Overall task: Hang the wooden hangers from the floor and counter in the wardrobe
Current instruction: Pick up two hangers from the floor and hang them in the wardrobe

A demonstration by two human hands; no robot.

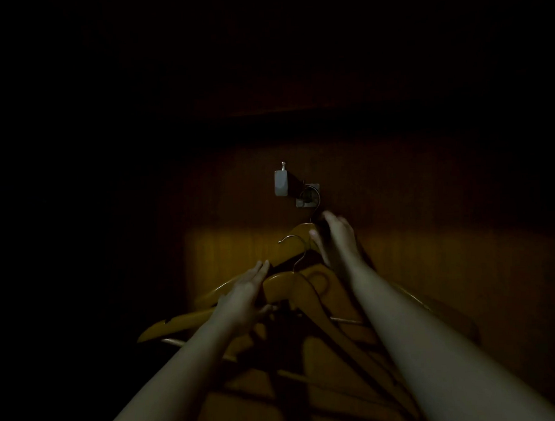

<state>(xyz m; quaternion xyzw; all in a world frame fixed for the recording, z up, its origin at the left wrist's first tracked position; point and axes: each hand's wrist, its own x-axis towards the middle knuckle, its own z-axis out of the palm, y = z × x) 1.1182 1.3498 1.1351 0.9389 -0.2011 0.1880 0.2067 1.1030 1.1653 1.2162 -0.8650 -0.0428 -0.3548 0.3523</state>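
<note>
Dim view into a wooden wardrobe (431,267), lit only in a band across its back panel; a short pull-out rail (281,183) juts toward the viewer from a wall plate (308,203) at centre.

The job appears partly done. One wooden hanger (290,251) has its wire hook (316,196) looped over the rail at the far end, beside the plate. The right hand (336,236) grips this hanger at its neck, fingers curled over the top and thumb on the near side.

Just below and nearer, a second wooden hanger (282,288) has its hook (290,240) free in the air, left of the first hanger's neck and not on the rail; it probably goes on next. The left hand (244,291) rests against this hanger's left shoulder, fingers nearly straight and pointing far, thumb spread beneath, not closed round it.

More wooden hangers (326,332) fan out low between the two forearms; it is too dark to count them or to tell what carries them.

The wardrobe shows only the rail and these hangers; the floor and counter are out of view, so how many hangers remain there cannot be told.
</note>
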